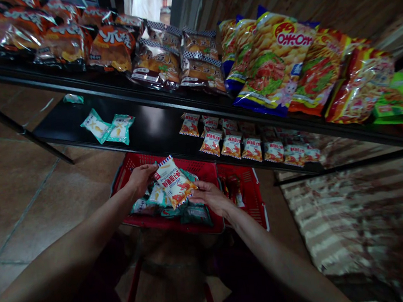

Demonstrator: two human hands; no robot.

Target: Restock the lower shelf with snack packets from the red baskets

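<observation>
Head view: left hand [142, 179] and right hand [210, 196], outstretched, are pinching a glossy, pillow-shaped packet [174, 183] between the red basket's [206, 170] side edges.

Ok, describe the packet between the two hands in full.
The packet is small, glossy and pillow-shaped, apparently plastic: white above, orange below, with red characters and striped end seals. It looks closed, tilted above the red basket, left fingers at its upper left corner, right fingers at its right edge.

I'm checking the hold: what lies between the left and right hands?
The head view shows a white packet between the left hand and right hand, above green packets in the basket.
</observation>
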